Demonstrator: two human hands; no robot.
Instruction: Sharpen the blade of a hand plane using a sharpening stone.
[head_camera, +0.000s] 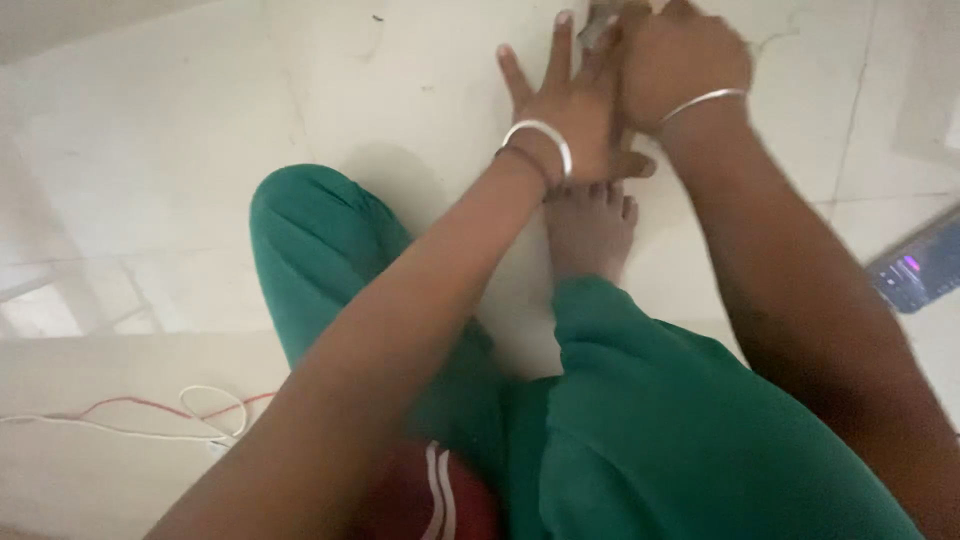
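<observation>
My left hand (560, 105) reaches forward with its fingers spread apart and holds nothing; a silver bangle sits on its wrist. Right beside it and touching it, my right hand (680, 55) is curled shut, also with a bangle on its wrist. A small grey object (598, 20) peeks out at the top edge between the two hands, and my right fingers seem closed on it; most of it is hidden. Both hands hover just beyond my bare foot (590, 230) on the pale tiled floor (400, 90).
My legs in green trousers (330, 240) fill the middle and lower part of the view. A dark device with a lit screen (915, 270) lies on the floor at the right. White and red wires (200, 410) trail along the floor at the lower left.
</observation>
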